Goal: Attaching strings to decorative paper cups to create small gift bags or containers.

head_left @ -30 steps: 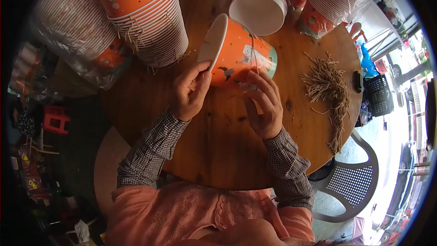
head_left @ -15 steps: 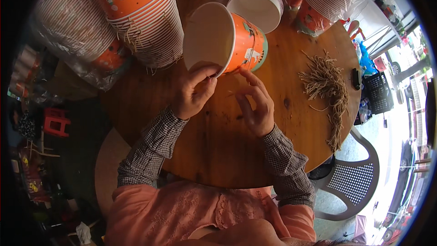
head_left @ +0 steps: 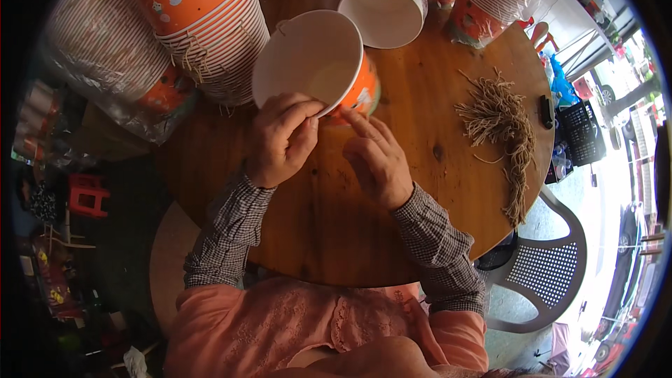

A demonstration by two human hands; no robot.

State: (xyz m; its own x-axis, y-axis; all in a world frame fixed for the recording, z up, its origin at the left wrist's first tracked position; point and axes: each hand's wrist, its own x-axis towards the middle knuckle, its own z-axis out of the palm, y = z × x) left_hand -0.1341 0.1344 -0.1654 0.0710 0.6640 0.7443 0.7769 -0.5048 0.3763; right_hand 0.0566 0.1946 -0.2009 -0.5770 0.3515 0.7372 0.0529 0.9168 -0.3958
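A round orange paper bucket [head_left: 301,52] with a white inside is tilted so that its mouth faces up and toward me. My left hand [head_left: 280,136] pinches the near rim, with its thumb outside the mouth. A short bit of twine [head_left: 281,26] shows at the far left of the rim. My right hand [head_left: 378,157] is at the bucket's outer wall just right of the left fingertips. Its fingers are bent and drawn together, and whatever is between them is too small to make out.
A tall stack of orange buckets [head_left: 210,35] with twine loops stands at the left, beside a plastic-wrapped stack [head_left: 105,49]. Behind lies a white-mouthed bucket [head_left: 385,14] in plastic. A bundle of twine [head_left: 504,133] lies on the round wooden table [head_left: 448,196]. A grey chair [head_left: 542,273] stands at right.
The bucket has come left and its mouth has turned more toward me, bringing twine into view on its far rim. Both hands have shifted slightly left with it.
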